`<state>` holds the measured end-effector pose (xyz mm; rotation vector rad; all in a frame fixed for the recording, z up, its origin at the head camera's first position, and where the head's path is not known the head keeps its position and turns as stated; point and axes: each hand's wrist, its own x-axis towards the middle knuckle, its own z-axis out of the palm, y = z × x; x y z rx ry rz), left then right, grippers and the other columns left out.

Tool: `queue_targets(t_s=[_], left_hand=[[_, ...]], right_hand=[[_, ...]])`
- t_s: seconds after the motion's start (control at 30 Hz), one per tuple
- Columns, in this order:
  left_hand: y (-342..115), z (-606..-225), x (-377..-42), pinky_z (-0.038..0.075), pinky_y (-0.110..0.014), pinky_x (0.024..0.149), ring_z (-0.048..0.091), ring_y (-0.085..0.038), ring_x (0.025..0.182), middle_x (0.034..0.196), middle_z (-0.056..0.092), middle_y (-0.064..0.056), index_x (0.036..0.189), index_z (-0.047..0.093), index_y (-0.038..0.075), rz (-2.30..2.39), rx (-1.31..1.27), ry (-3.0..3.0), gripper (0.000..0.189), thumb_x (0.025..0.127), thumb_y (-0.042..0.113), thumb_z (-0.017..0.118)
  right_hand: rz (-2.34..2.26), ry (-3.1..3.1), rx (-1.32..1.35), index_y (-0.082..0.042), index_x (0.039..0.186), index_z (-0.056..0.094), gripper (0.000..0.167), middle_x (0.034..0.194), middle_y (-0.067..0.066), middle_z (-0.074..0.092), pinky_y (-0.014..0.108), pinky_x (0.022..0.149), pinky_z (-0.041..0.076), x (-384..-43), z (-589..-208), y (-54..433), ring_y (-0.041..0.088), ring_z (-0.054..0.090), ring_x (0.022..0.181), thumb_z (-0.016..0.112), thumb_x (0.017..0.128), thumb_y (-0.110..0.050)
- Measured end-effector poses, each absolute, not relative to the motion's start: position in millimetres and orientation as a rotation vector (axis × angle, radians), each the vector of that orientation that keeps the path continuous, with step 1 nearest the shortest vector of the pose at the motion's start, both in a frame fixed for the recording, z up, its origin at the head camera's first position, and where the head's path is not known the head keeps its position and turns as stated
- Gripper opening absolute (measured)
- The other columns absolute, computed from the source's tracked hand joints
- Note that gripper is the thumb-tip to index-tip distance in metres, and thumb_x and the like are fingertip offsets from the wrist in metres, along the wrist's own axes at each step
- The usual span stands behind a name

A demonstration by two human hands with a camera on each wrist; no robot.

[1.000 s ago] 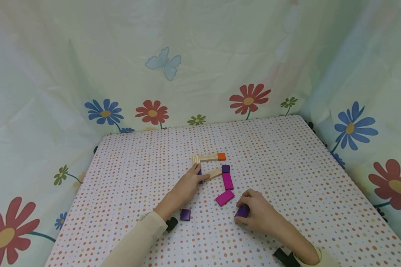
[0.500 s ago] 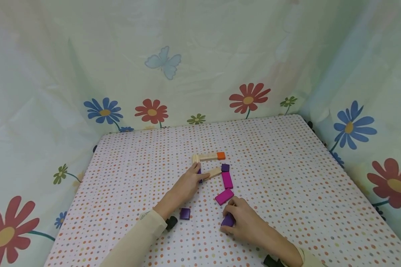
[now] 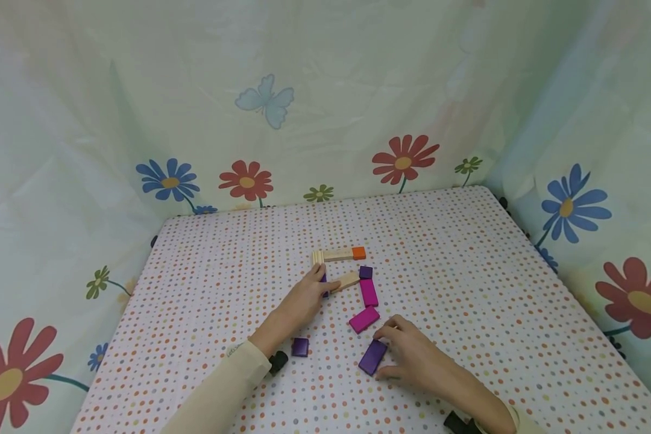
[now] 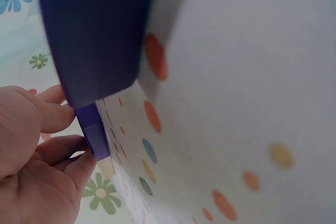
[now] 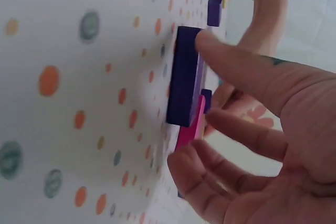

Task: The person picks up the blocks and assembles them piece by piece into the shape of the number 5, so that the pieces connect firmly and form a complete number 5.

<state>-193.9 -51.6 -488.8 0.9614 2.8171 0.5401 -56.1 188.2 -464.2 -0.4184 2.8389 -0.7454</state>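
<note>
My left hand (image 3: pixel 300 303) pinches a purple block (image 4: pixel 95 137) between thumb and fingers, beside some plain wooden blocks (image 3: pixel 317 257); most of that block is hidden by the hand in the head view. Near the front, a longer purple block (image 3: pixel 372 357) lies slanted on the table. Around its right side my right hand (image 3: pixel 420 358) is spread, thumb at one end and fingers at the other, with no grip on it. In the right wrist view the thumb tip overlaps the end of that purple block (image 5: pixel 185 77).
Two magenta blocks (image 3: pixel 364 319) and a small purple block (image 3: pixel 366 272) run in a bent row to a plain wooden block (image 3: pixel 348 280). Behind, an orange block (image 3: pixel 359 253) ends another wooden piece. A purple square block (image 3: pixel 300 347) lies by the left wrist on the dotted tablecloth (image 3: pixel 222 271).
The right hand carried the longer purple block leftward, set it below the magenta blocks, then loosened its fingers and drew back slightly to the right. The left hand stayed in place.
</note>
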Motion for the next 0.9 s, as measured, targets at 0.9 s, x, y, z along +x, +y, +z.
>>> queue_targets(t_s=[0.9], left_hand=[[-52.0,-489.2,-192.8,0.043,-0.050,0.122,0.029,-0.042,0.161,0.170,0.033,-0.026,0.147,0.065,0.019,0.514,0.950,2.825,0.049,0.106,-0.004,0.051]], right_hand=[[-0.891,2.823,-0.615,-0.009,0.111,0.077,0.025,0.099,0.001,0.061,0.018,0.064,0.045,-64.6,-480.4,156.6,0.003,0.050,0.076,0.084,0.087,-0.005]])
